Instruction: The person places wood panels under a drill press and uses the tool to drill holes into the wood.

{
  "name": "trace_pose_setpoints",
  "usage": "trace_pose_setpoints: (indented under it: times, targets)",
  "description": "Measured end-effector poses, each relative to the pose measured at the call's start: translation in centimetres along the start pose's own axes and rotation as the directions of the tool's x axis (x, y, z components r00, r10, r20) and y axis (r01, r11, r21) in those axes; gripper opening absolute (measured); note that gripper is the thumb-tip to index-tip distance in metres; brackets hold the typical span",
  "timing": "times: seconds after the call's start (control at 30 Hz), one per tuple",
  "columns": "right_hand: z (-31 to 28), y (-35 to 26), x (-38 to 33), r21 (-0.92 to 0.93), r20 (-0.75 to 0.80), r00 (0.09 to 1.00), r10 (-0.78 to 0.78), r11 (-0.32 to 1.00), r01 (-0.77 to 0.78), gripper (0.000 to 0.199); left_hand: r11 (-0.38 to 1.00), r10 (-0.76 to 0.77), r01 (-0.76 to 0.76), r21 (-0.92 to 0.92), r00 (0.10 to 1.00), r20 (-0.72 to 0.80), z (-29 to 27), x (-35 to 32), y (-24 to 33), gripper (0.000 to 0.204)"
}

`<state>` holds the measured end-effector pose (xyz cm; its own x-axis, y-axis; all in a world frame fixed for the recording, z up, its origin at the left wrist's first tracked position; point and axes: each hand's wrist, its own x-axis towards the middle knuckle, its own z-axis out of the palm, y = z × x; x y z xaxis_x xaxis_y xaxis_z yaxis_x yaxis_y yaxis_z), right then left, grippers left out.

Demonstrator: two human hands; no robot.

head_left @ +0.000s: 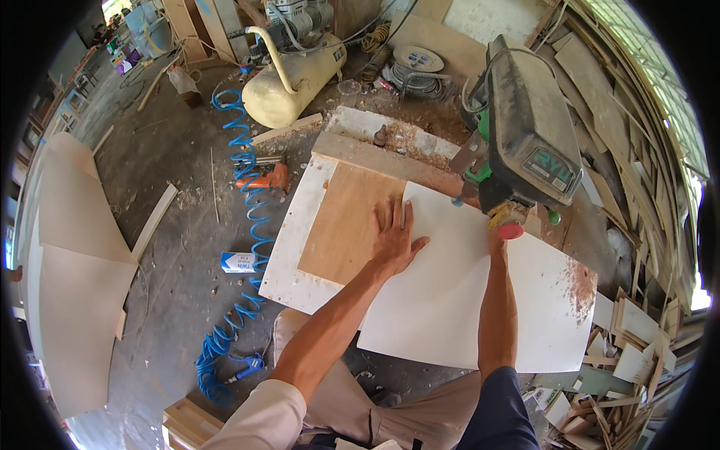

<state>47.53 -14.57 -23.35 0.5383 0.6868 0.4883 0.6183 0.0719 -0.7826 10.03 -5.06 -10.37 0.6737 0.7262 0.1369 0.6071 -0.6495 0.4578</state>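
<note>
My left hand lies flat with its fingers spread, across the edge between a brown plywood piece and a white sheet. The sheet bends slightly and overhangs the near edge of the white worktable. Over the table's right side hangs the dusty head of a drill press, with green parts and a red round knob. My right arm reaches forward over the sheet. At the knob, my right hand is mostly hidden by the machine, so its fingers do not show.
A cream air compressor stands beyond the table, near a cable reel. Left of the table are a coiled blue hose, an orange nail gun and a small box. Wood offcuts pile up at right; a large panel stands far left.
</note>
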Motion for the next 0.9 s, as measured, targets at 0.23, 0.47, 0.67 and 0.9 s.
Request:
trace_pose_setpoints:
  times: [0.23, 0.47, 0.67, 0.9]
  targets:
    - [-0.1, -0.5, -0.5, 0.170, -0.035, 0.999, 0.008, 0.986, -0.002, 0.039, 1.000, -0.013, 0.013, 0.012, 1.000, 0.012, -0.1, 0.0, 0.3, 0.088]
    - [-2.8, -3.0, 4.2, 0.574, 0.060, 0.992, 0.109, 0.810, -0.124, 0.045, 0.991, -0.089, 0.087, 0.106, 0.996, 0.020, 0.0, 0.4, 1.6, 0.084]
    - [-4.0, -12.1, 11.5, 0.531, 0.117, 0.951, 0.286, 0.791, -0.303, 0.041, 0.974, -0.168, 0.146, 0.175, 0.979, 0.115, -0.6, 0.4, 1.8, 0.087]
    - [-4.2, -20.0, 17.9, 0.598, 0.091, 0.944, 0.317, 0.741, -0.306, 0.039, 0.975, -0.166, 0.144, 0.169, 0.979, 0.120, -0.9, 0.4, 2.1, 0.086]
